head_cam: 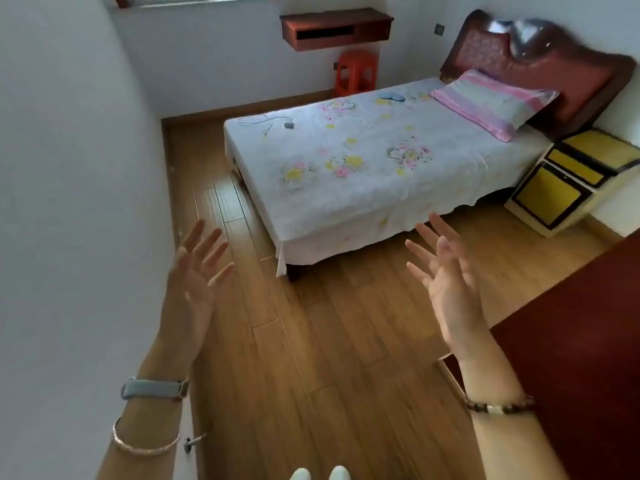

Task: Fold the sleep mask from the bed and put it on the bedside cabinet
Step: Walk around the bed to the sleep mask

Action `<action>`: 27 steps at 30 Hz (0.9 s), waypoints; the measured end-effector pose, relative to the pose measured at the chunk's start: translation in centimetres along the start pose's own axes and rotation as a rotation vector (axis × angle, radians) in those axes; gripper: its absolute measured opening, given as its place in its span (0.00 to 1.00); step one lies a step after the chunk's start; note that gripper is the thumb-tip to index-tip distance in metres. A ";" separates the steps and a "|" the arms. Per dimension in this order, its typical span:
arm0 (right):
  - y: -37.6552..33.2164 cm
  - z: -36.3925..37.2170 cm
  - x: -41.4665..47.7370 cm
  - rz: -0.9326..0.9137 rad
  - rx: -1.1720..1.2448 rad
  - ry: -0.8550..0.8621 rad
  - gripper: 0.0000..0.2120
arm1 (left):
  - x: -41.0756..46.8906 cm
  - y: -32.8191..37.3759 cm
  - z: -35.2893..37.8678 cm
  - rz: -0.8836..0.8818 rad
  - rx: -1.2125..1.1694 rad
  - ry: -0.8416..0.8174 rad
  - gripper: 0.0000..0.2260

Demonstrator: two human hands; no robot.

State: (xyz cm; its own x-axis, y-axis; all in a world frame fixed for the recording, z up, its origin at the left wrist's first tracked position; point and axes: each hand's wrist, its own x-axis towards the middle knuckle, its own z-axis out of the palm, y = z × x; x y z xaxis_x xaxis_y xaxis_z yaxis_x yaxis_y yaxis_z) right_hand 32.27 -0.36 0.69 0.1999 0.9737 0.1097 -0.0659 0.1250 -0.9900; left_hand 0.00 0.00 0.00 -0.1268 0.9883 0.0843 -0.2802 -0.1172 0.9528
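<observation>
A small light-blue sleep mask (pixel 391 95) lies flat on the far side of the bed (pixel 363 188), left of the pillow. The bedside cabinet (pixel 568 178), cream with yellow panels, stands to the right of the bed by the headboard. I stand several steps back from the bed's foot. My left hand (pixel 197 271) and my right hand (pixel 446 275) are both raised in front of me, palms up, fingers spread, holding nothing. Neither hand is near the mask.
A white cable with a small charger (pixel 287 124) lies near the bed's far foot corner. A striped pink pillow (pixel 495 102) rests at the headboard. An orange stool (pixel 355 72) stands under a wall shelf (pixel 336 27). A dark red door (pixel 571 341) is at my right, a white wall at my left.
</observation>
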 end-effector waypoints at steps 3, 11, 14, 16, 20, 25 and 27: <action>0.7 1.1 1.4 0.049 -0.024 -0.048 0.20 | 0.6 0.0 -0.4 0.002 0.039 0.029 0.38; 3.0 6.4 6.0 0.104 -0.024 -0.199 0.25 | 4.4 -0.1 -3.9 0.037 0.091 0.104 0.30; 4.3 9.3 8.2 0.114 -0.038 -0.244 0.21 | 6.9 -0.4 -6.1 0.036 0.099 0.143 0.26; 5.2 11.4 9.8 0.115 -0.025 -0.249 0.20 | 8.8 -0.6 -7.7 0.035 0.099 0.160 0.26; 6.0 16.5 13.7 0.129 -0.004 -0.281 0.19 | 13.4 -0.5 -11.2 0.020 0.087 0.181 0.26; 6.3 22.7 19.1 0.127 0.030 -0.270 0.20 | 19.5 0.4 -15.6 0.011 0.080 0.196 0.26; 6.5 25.2 21.2 0.127 0.031 -0.264 0.19 | 22.1 0.8 -17.3 0.004 0.080 0.194 0.25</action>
State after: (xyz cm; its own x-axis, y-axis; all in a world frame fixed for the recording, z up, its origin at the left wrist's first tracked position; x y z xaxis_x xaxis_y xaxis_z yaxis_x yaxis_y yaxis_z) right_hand 11.47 25.91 -1.14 -0.0728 0.9973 0.0088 -0.1052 0.0011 -0.9945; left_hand -19.45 20.08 -2.44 -0.3107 0.9498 0.0374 -0.2036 -0.1050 0.9734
